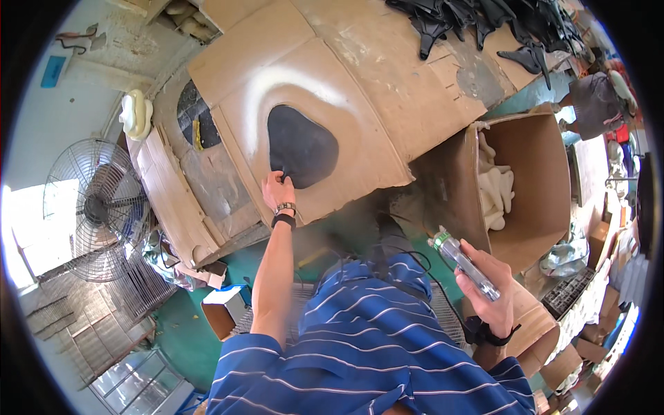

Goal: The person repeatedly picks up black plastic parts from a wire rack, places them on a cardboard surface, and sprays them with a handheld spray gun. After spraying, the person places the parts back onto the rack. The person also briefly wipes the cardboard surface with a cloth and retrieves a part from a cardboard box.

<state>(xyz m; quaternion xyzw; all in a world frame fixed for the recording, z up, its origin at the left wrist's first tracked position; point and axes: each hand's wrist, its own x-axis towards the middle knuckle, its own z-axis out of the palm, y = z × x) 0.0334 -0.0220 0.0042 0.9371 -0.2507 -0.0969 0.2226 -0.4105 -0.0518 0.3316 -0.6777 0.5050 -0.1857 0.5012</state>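
Note:
On the cardboard-covered table [394, 90] lies a dark grey, rounded-triangular piece [303, 142], flat and smooth. White, powdery overspray arcs around its upper side on the cardboard. My left hand [278, 191] reaches over the near edge, its fingertips pinched at the piece's lower left rim. Off to the right, away from the table, my right hand [490, 285] is wrapped around a clear cylindrical tool [469, 268] with a green end pointing up and left. What the tool is, I cannot make out. A thin black cord hangs near it.
A large cardboard box [529, 180] with cream-coloured foam-like pieces [494, 187] stands to the right. Black moulded parts [484, 21] are heaped at the far right of the table. At left stands a wire-caged fan [97, 207]. A person [598, 104] is at far right.

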